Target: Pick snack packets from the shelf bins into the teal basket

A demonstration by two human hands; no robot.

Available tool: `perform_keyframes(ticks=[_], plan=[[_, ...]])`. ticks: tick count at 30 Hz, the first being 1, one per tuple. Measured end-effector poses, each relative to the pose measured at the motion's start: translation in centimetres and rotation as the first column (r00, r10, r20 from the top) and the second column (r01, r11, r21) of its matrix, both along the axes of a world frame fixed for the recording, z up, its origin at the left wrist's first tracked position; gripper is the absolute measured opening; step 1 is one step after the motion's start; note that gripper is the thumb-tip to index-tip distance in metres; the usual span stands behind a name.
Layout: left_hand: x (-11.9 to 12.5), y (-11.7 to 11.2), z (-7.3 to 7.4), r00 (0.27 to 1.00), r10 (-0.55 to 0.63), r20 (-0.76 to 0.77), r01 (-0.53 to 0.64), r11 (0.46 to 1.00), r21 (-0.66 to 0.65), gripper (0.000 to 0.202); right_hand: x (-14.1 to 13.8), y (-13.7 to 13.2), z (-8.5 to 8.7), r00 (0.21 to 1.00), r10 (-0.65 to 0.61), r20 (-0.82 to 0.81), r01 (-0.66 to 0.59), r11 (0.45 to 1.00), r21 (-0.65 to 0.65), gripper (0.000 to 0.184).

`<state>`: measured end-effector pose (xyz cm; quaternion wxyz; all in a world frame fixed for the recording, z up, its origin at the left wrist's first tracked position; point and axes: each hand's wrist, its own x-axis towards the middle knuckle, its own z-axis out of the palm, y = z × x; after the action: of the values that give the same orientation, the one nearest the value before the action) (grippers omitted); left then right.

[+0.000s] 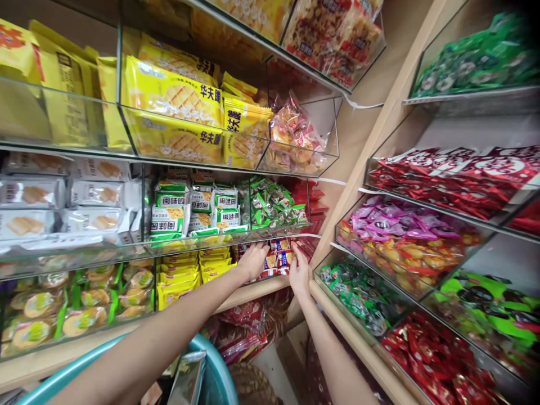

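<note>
Both my arms reach forward into a low clear bin in the shelf corner. My left hand (253,260) rests on red-and-white snack packets (279,259) stacked in that bin. My right hand (298,271) lies beside it on the same packets, fingers pointing up into the bin. The fingertips of both hands are hidden under the bin's front lip, so I cannot see whether they grip a packet. Green candy packets (274,205) fill the bin directly above.
Clear acrylic bins (236,160) of yellow wafer packs, white cracker packs and green biscuit packs line the left shelves. The right shelves (350,337) hold red, purple and green wrapped candies. A teal basket rim (219,371) sits below my left arm, and bagged snacks lie on the floor.
</note>
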<state>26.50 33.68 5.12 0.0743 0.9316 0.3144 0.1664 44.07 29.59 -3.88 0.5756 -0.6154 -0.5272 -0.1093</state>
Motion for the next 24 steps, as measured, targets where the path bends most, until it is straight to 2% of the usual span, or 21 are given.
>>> perform_keyframes(ticks=[2,4,7,9,16,20,24], plan=[[0.1,0.4,-0.4,1.0,0.001,-0.001,-0.001,1.0,0.017,0.046,0.7,0.0,0.1,1.0,0.003,-0.03,-0.003,1.0,0.023,0.045],[0.1,0.5,-0.7,1.0,-0.001,0.003,0.001,0.999,0.034,0.045,1.2,0.3,0.2,0.99,-0.023,-0.137,0.027,0.999,0.031,0.044],[-0.4,0.0,-0.9,1.0,-0.01,0.018,0.009,0.998,0.06,0.044,1.8,1.1,0.1,0.947,-0.042,-0.318,0.036,0.999,-0.024,0.043],[-1.0,-0.7,-1.0,0.999,-0.034,0.034,0.031,0.996,0.08,0.043,1.9,1.8,0.0,0.93,-0.022,-0.368,0.007,0.999,-0.043,0.042],[-5.1,-4.9,-1.7,0.979,-0.169,0.118,0.157,0.982,0.105,0.034,1.6,2.5,-0.1,0.881,0.1,-0.462,-0.094,0.995,0.035,0.039],[-8.2,-8.0,-2.0,0.937,-0.301,0.179,0.297,0.954,0.047,0.048,1.5,2.1,0.5,0.85,0.138,-0.508,-0.111,0.99,0.083,0.038],[-10.8,-10.3,-2.1,0.932,-0.281,0.23,0.295,0.955,-0.028,0.05,1.0,2.0,1.4,0.789,0.174,-0.589,-0.124,0.984,0.125,0.041]])
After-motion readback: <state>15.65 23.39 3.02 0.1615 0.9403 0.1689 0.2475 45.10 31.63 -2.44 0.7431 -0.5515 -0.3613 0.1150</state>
